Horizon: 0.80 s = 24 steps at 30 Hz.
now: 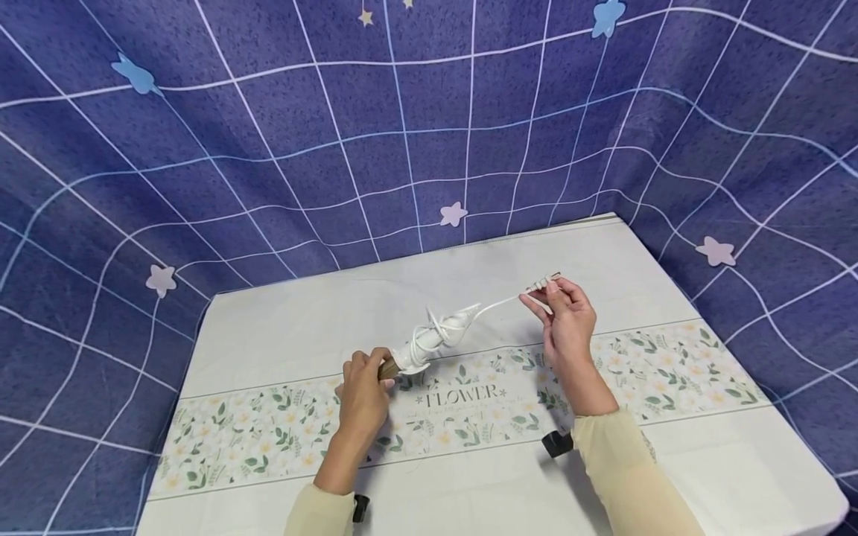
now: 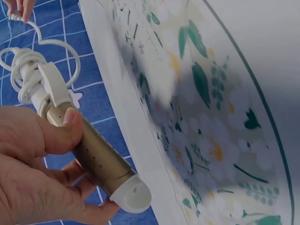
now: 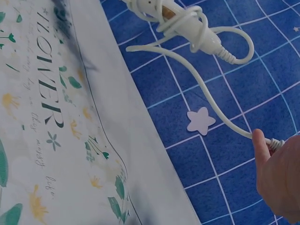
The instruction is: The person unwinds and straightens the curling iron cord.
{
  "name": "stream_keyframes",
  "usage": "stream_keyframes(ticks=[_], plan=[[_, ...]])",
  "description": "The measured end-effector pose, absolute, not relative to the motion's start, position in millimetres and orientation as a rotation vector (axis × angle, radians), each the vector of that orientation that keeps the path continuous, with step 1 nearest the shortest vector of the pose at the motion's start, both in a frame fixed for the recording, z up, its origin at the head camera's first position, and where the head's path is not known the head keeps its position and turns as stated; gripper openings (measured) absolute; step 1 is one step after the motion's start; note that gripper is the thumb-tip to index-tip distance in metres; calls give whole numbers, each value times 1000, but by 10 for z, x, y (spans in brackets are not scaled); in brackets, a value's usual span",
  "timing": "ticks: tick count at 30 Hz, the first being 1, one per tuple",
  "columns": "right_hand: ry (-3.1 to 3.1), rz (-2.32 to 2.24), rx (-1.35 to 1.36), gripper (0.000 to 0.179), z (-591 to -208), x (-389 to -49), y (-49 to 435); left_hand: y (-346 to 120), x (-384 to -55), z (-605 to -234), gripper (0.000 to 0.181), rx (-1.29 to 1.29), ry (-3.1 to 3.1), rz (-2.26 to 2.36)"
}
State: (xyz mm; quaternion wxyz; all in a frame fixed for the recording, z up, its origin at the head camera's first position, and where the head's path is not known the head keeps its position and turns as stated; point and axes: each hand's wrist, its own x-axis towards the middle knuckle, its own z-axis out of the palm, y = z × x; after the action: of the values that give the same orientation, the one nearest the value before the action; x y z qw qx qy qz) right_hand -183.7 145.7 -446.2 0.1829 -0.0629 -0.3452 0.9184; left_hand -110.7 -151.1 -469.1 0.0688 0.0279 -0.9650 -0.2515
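My left hand (image 1: 364,391) grips a curling iron by its gold barrel (image 2: 101,157), thumb on one side and fingers beneath. The white cool tip (image 2: 133,194) sticks out past those fingers in the left wrist view. White cord is wound in loose loops around the iron's white handle (image 1: 429,341). From there a stretch of cord (image 3: 204,89) runs across to my right hand (image 1: 570,316). That hand pinches the far end of the cord (image 1: 541,284), where a ribbed sleeve shows, between thumb and fingers. The iron is held above the table, tilted up toward the right.
A white cloth with a floral band and the word FLOWER covers the table (image 1: 724,461). Behind and beside it hangs a blue grid-patterned curtain (image 1: 429,97) with star shapes. Black wrist-camera mounts (image 1: 557,444) show beside the sleeves.
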Motion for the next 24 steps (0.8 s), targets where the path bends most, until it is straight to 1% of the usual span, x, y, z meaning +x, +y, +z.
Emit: stream_keyframes(ticks=[5,16,24], plan=[[-918,2587,-154,17,-4459,-1912,1510,-1554,-1084,-4710,45,37,-2931,-757],[-760,2545,-101,14,-4358,-2088,1683,-1724,-1047,-4712,48,-78,-2923,-643],[-634,2494,-123,12,-4292,-2144,1838,-1879,-1012,-4725,47,-21,-2947,-574]])
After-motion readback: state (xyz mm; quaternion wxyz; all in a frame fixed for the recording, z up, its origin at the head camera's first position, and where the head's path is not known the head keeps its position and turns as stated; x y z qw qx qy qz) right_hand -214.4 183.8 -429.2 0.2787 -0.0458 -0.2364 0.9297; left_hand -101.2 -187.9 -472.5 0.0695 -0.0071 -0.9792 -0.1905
